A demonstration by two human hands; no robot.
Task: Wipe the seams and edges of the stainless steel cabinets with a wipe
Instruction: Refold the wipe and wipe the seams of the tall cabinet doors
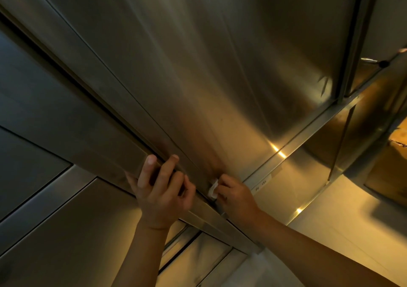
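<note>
Steel cabinet door: left hand grips its edge, right hand pinches one wipe.

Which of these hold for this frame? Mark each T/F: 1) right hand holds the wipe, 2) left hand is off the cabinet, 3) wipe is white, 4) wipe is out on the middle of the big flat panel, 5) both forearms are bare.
1) The right hand pinches the wipe. True.
2) The left hand is clear of the cabinet. False: its fingers curl over the door edge in a grip.
3) The wipe is white. True.
4) The wipe sits mid-panel. False: it is pressed at the seam beside the door edge, low on the panel.
5) Both forearms are bare. True.
</note>
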